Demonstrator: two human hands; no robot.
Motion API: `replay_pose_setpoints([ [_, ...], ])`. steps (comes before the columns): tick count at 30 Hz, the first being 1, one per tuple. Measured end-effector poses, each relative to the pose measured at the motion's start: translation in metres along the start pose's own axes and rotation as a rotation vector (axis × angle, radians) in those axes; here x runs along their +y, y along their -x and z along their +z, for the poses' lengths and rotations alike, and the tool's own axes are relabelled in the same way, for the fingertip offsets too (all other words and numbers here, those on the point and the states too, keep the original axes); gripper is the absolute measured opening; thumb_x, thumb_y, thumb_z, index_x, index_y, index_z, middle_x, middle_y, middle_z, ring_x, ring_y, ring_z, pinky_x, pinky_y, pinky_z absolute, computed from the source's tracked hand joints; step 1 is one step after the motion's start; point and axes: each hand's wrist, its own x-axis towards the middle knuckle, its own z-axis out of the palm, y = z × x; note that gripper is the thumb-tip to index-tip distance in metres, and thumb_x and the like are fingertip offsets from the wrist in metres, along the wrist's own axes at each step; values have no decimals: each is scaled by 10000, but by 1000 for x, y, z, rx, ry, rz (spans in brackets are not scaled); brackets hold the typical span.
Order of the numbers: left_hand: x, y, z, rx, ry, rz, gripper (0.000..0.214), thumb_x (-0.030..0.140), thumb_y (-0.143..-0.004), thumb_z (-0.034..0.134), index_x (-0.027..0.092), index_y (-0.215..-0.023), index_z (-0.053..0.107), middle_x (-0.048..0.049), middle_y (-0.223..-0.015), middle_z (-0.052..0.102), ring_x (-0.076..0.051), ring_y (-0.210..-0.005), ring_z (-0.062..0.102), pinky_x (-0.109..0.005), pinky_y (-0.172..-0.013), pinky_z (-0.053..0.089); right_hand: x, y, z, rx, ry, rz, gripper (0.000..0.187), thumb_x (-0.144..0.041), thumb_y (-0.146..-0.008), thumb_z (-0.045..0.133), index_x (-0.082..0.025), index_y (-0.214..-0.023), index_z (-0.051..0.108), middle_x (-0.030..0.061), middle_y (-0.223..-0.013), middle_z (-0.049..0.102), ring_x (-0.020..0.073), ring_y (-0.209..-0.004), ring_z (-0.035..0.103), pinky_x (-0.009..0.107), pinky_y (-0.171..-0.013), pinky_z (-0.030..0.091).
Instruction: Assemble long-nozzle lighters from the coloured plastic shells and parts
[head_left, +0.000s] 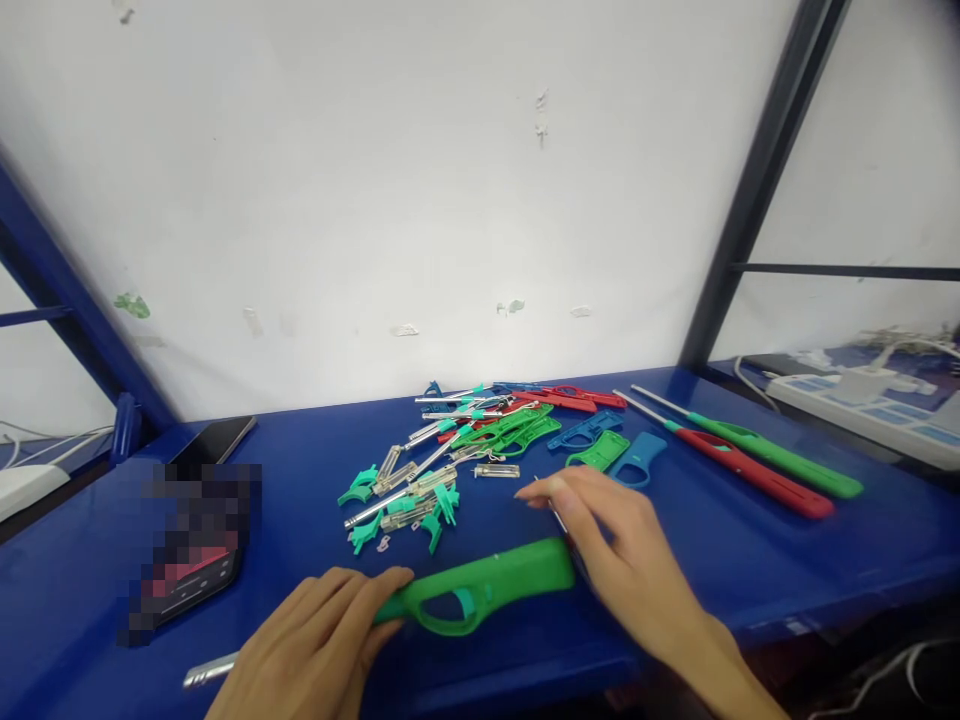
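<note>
My left hand (pixel 315 640) is closed around the neck of a green long-nosed lighter (pixel 517 575). The metal tube of that lighter sticks out to the left, beneath my hand. A teal trigger shows inside its finger loop. Beside the handle's right end is my right hand (pixel 615 550), its fingers pinched on a thin metal tool (pixel 559 522) that is mostly hidden, so its kind is unclear. Just beyond both hands lie loose lighter parts: teal triggers (pixel 367 533), clear fuel tanks (pixel 496 471) and metal tubes (pixel 375 510).
Green, blue (pixel 640 459) and red (pixel 574 400) handle shells are heaped near the wall. To the right rest a red lighter (pixel 757 470) and a green lighter (pixel 780 458). On the left are a dark phone (pixel 214 440) and a partly blurred screen (pixel 199 585). A power strip (pixel 885 410) stands beyond the right post.
</note>
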Motion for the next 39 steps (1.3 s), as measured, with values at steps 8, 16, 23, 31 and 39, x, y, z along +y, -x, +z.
replay_pose_setpoints([
  [8,-11,10,6,-179,42,-14,343,227,-1041,495,327,-1294,702,-18,-1110,769,-188,-948,762,-263,-876,643,24,4,-14,-334,346,229,387,-455,-1120,443,-256,-867,657,-19,-700,685,208,-638,650,310,-632,380],
  [16,19,-6,7,-81,44,35,352,369,-1096,463,279,-1376,658,-45,-1178,781,-223,-1021,766,-326,-847,678,23,5,-11,-364,415,172,474,-428,-1110,477,-234,-681,416,-41,-606,530,164,-568,492,298,-584,303],
  [23,13,-6,7,-42,38,-59,331,410,-1104,467,275,-1300,698,-32,-1115,794,-212,-961,760,-321,-821,644,24,7,-11,-363,397,141,450,-442,-1085,548,-232,-698,456,-31,-647,579,162,-600,530,294,-587,335],
  [31,-24,-12,13,-431,-14,-484,349,376,-1044,433,276,-1077,766,-55,-1020,751,-269,-946,748,-367,-737,591,22,5,-10,-425,429,209,419,-482,-1097,497,-240,-756,521,-27,-677,621,183,-625,558,303,-610,305],
  [39,-29,-35,8,-587,-54,-511,419,285,-1048,351,278,-1086,768,-65,-979,737,-267,-913,752,-351,-748,534,20,6,-11,-431,412,216,422,-477,-1107,480,-240,-759,494,-29,-679,604,186,-635,550,303,-621,295],
])
